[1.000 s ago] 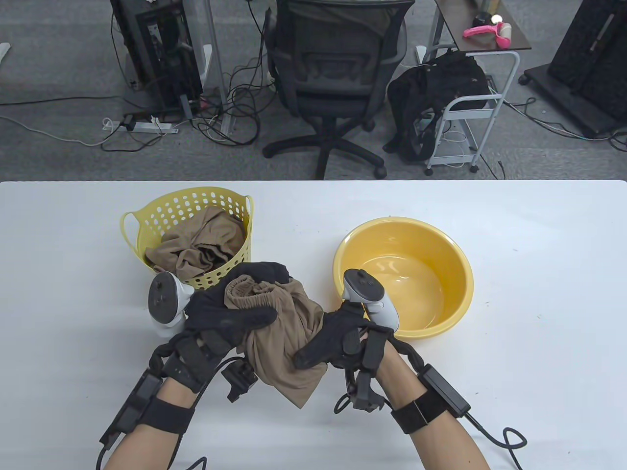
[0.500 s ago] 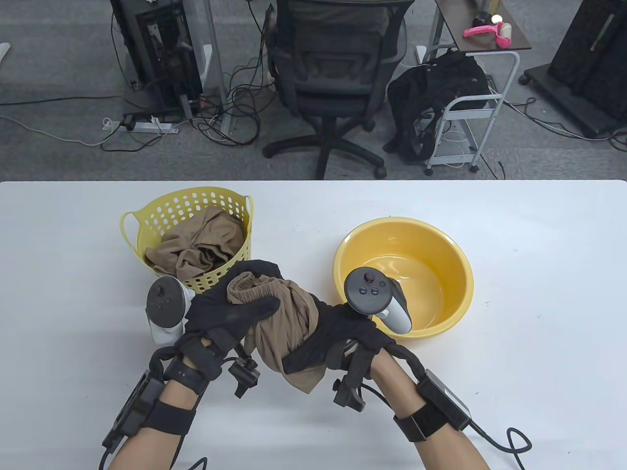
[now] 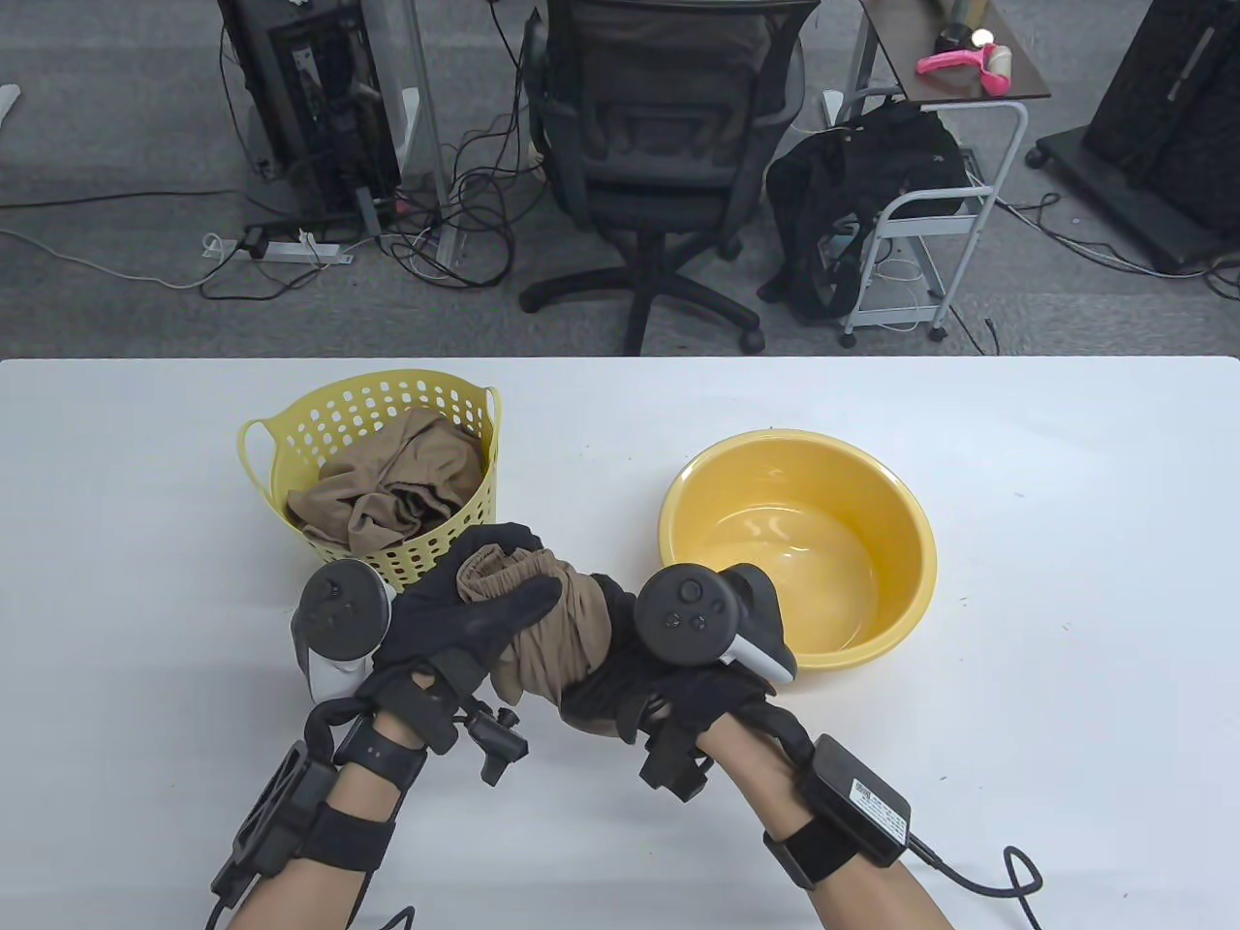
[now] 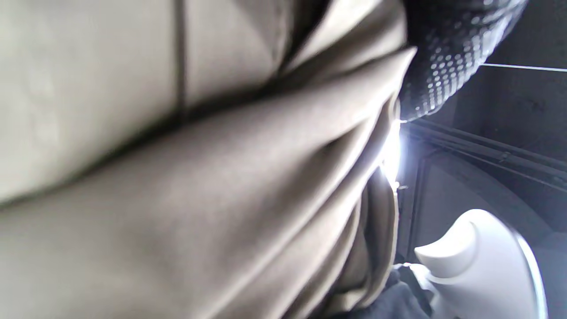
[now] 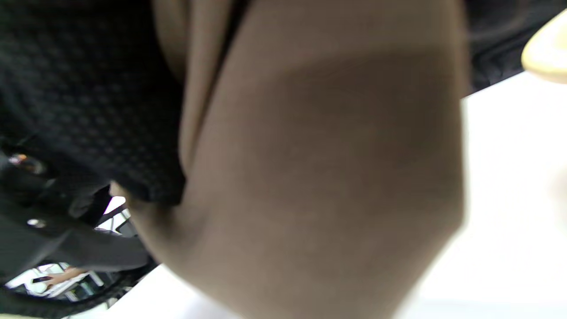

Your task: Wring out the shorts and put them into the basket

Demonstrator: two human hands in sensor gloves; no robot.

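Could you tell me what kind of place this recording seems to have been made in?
Probably an office or lab workspace set up for recording: a white table, an office chair behind it, and computer towers with tangled cables on grey carpet.

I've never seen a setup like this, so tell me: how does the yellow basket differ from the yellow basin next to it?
The basket has perforated walls and loop handles; the basin is solid and smooth-rimmed. The basket is paler yellow, the basin deeper orange-yellow. The basket holds crumpled tan cloth; the basin holds no cloth. Both stand upright on the white table.
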